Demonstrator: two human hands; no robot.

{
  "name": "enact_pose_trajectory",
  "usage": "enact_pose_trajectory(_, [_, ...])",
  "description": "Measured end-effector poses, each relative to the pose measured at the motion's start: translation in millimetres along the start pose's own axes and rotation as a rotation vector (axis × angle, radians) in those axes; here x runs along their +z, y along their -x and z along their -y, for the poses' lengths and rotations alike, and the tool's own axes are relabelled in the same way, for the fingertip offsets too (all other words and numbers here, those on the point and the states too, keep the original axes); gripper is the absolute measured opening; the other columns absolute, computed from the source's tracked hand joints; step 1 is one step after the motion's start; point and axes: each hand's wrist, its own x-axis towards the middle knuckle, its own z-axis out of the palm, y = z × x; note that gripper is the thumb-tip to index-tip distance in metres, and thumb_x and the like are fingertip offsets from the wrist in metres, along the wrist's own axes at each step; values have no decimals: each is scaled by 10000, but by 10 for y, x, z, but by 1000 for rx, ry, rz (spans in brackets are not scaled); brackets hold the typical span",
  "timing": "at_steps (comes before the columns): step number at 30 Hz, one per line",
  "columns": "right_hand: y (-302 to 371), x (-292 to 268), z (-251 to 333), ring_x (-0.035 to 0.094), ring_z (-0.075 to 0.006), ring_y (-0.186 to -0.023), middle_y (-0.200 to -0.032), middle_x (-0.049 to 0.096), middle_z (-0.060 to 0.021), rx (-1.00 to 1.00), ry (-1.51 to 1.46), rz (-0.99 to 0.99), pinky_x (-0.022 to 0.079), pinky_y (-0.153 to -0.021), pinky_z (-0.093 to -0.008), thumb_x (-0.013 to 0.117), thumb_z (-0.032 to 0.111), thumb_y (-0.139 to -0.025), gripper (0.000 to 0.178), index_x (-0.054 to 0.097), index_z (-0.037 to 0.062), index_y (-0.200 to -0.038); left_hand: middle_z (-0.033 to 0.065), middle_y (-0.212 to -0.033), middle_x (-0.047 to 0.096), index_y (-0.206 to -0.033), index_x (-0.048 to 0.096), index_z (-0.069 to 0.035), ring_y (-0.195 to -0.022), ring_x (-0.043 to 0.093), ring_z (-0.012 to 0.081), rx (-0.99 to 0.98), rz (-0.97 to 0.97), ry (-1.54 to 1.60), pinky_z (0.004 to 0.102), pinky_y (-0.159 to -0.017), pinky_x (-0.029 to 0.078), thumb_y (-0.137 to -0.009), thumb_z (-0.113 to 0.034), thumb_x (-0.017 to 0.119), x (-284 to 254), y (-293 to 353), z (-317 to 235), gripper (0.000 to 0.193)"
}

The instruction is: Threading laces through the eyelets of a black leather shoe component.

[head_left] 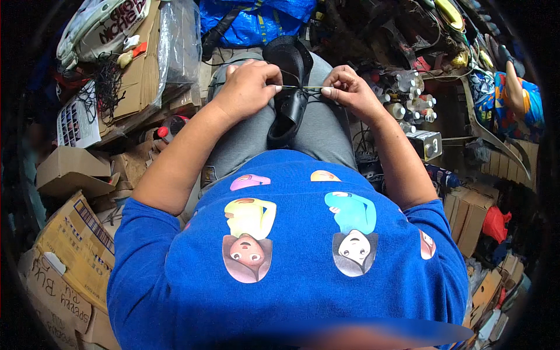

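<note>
A black leather shoe (290, 109) lies lengthwise across my lap, between my thighs in grey trousers (248, 137). Thin strands of thread (312, 88) run crosswise over its middle, pale near the fingertips and dark elsewhere. My left hand (252, 86) pinches one end between thumb and curled fingers, just left of the shoe. Opposite it, my right hand (350, 90) pinches the other end with thumb and forefinger. The stretch between them looks taut. Where the strands meet the shoe is too small to make out.
Several capped bottles (411, 96) and a metal can (424, 144) stand at my right. A blue bag (256, 26) lies ahead. Cardboard boxes (73, 169) and a plastic-wrapped stack (181, 49) crowd the left. A curved blade-like strip (496, 140) juts out at far right.
</note>
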Motion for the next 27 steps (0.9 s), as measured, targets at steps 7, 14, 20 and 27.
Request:
enact_pose_trajectory(7, [211, -109, -46, 508, -79, -841, -973, 495, 4, -53, 53, 9, 422, -778, -239, 708, 159, -815, 163, 625, 42, -892, 102, -829, 660, -914, 628, -122, -860, 622, 303, 97, 127, -26, 456, -744, 449, -820, -154, 546, 35, -127, -119, 128])
enact_pose_trajectory(14, [-38, -368, 190, 536, -177, -703, -725, 560, -78, -253, 557, -173, 431, -652, -301, 614, 176, -868, 166, 550, 23, -871, 123, -819, 635, -894, 595, -76, -831, 604, 327, 209, 136, -50, 439, -722, 459, -821, -126, 571, 3, -187, -129, 92])
enact_pose_trajectory(20, [-130, -289, 353, 582, -285, -878, -852, 621, -86, -510, 824, -180, 441, -780, -393, 650, 211, -810, 173, 612, 61, -885, 119, -802, 613, -914, 575, -84, -829, 589, 327, 205, 155, -99, 446, -728, 436, -818, -119, 566, -22, -130, -46, 103])
enact_pose_trajectory(27, [-137, 102, 546, 581, -244, -879, -818, 606, -57, -512, 1153, 119, 383, -876, -393, 606, 190, -782, 106, 581, 106, -841, 83, -820, 608, -935, 554, -96, -851, 581, 292, 294, 165, -131, 425, -759, 416, -798, -100, 572, -47, -101, 71, 138])
